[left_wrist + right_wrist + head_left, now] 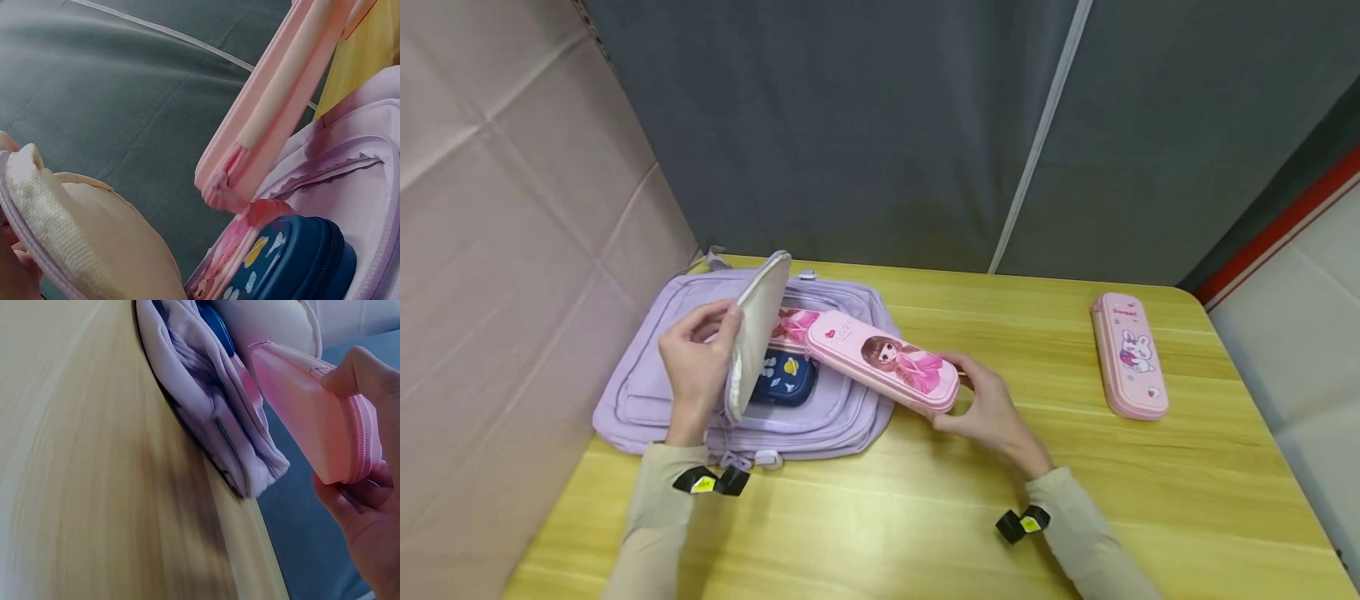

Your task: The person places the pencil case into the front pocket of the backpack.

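A lavender backpack (647,375) lies flat on the table, its front pocket unzipped. My left hand (698,354) pinches the edge of the raised pocket flap (760,333), whose cream lining shows in the left wrist view. My right hand (988,408) grips one end of a pink pencil case (895,367) with a long-haired doll on its lid. The far end of that case overlaps the pocket opening in the head view. Inside the pocket sit a navy pencil case (294,262) with space pictures and another pink doll case (795,325), partly hidden by the flap and the held case.
A pink pencil case with a rabbit (1131,357) lies at the table's right side. The wooden table (880,517) meets a grey curtain (850,150) at the back and a pale cloth wall (512,292) at the left, beside the backpack.
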Demonstrator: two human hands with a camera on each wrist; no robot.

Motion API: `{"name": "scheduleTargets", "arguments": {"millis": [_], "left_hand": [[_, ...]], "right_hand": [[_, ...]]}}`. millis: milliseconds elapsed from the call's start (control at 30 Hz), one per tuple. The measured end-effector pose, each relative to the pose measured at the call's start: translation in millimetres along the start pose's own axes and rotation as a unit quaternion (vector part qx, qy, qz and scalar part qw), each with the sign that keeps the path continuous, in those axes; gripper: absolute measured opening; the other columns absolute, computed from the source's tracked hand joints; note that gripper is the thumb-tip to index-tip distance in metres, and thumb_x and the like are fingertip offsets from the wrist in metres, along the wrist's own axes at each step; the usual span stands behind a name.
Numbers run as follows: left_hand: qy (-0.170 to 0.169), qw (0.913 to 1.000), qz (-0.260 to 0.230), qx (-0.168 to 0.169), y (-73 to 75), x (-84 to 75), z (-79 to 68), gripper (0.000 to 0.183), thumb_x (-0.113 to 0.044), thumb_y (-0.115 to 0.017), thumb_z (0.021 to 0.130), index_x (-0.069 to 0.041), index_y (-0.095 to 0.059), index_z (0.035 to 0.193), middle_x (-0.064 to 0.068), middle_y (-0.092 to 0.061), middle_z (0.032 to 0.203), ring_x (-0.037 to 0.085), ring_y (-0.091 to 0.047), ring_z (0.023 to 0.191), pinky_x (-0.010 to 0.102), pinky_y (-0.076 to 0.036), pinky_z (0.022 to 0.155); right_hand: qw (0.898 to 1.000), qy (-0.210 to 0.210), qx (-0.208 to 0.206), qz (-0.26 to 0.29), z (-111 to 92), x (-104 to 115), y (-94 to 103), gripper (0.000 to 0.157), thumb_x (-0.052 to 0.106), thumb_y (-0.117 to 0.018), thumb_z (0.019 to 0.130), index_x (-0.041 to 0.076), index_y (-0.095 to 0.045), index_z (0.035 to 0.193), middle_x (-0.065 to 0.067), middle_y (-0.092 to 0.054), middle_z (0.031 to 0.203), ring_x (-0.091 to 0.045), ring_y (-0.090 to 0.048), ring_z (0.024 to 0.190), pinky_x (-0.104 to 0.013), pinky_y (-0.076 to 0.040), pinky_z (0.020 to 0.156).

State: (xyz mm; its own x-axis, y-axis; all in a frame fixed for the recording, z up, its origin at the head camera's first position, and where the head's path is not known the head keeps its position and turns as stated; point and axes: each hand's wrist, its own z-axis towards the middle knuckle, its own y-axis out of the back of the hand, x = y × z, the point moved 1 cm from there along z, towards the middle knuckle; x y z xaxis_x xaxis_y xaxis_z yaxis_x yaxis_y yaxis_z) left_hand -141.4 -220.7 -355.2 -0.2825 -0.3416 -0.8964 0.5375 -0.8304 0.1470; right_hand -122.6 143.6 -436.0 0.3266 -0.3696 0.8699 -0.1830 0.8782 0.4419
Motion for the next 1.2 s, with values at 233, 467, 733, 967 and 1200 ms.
{"name": "scheduleTargets", "arguments": {"millis": [233, 467, 733, 967, 1200], "left_hand": [[-0.007, 0.9999, -0.012, 0.003, -1.4, -8.5, 3.4, 0.016, -0.007, -0.075, 0.088, 0.001, -0.079, 0.100, -0.002, -0.078, 0.082, -0.005, -0.068, 0.065, 0.009, -0.055, 0.062], [-0.022, 0.9997, -0.007, -0.005, 0.5, -14.0, 6.7, 0.015, -0.009, -0.075, 0.088, 0.001, -0.080, 0.099, -0.005, -0.078, 0.081, -0.006, -0.068, 0.065, 0.009, -0.055, 0.061], [-0.028, 0.9994, -0.020, 0.003, 3.1, -22.8, 11.6, 0.018, -0.007, -0.075, 0.088, 0.006, -0.078, 0.100, -0.022, -0.073, 0.081, -0.007, -0.069, 0.067, 0.009, -0.056, 0.065], [-0.028, 0.9994, -0.021, 0.004, 1.8, -26.8, 12.2, 0.017, -0.006, -0.075, 0.089, 0.006, -0.078, 0.100, -0.024, -0.073, 0.080, -0.007, -0.069, 0.067, 0.009, -0.055, 0.063], [-0.037, 0.9990, -0.021, 0.010, -4.7, -28.0, 9.0, 0.017, -0.005, -0.075, 0.090, 0.006, -0.078, 0.102, -0.027, -0.072, 0.082, -0.006, -0.070, 0.070, 0.010, -0.056, 0.067]], "right_hand": [[0.998, 0.038, 0.046, 0.013, 9.1, 6.4, -15.8, 0.078, 0.014, -0.089, 0.067, 0.009, -0.056, 0.137, -0.006, -0.065, 0.132, -0.023, -0.062, 0.123, -0.045, -0.052, 0.107], [0.995, 0.079, 0.066, -0.001, 20.8, 14.4, -23.9, 0.081, 0.017, -0.085, 0.068, 0.009, -0.053, 0.141, -0.006, -0.063, 0.135, -0.022, -0.060, 0.126, -0.042, -0.051, 0.109], [0.992, 0.087, 0.090, -0.011, 32.0, 20.3, -31.4, 0.087, 0.017, -0.085, 0.069, 0.010, -0.050, 0.148, -0.011, -0.050, 0.129, -0.024, -0.052, 0.117, -0.053, -0.048, 0.106], [0.992, 0.081, 0.096, 0.022, 45.4, 20.1, -35.0, 0.085, 0.012, -0.086, 0.068, 0.004, -0.051, 0.146, -0.013, -0.053, 0.127, -0.025, -0.054, 0.119, -0.044, -0.049, 0.110], [0.991, 0.088, 0.088, 0.054, 57.1, 24.5, -49.9, 0.080, 0.002, -0.085, 0.066, -0.003, -0.050, 0.138, -0.017, -0.058, 0.133, -0.028, -0.059, 0.121, -0.036, -0.053, 0.106]]}}
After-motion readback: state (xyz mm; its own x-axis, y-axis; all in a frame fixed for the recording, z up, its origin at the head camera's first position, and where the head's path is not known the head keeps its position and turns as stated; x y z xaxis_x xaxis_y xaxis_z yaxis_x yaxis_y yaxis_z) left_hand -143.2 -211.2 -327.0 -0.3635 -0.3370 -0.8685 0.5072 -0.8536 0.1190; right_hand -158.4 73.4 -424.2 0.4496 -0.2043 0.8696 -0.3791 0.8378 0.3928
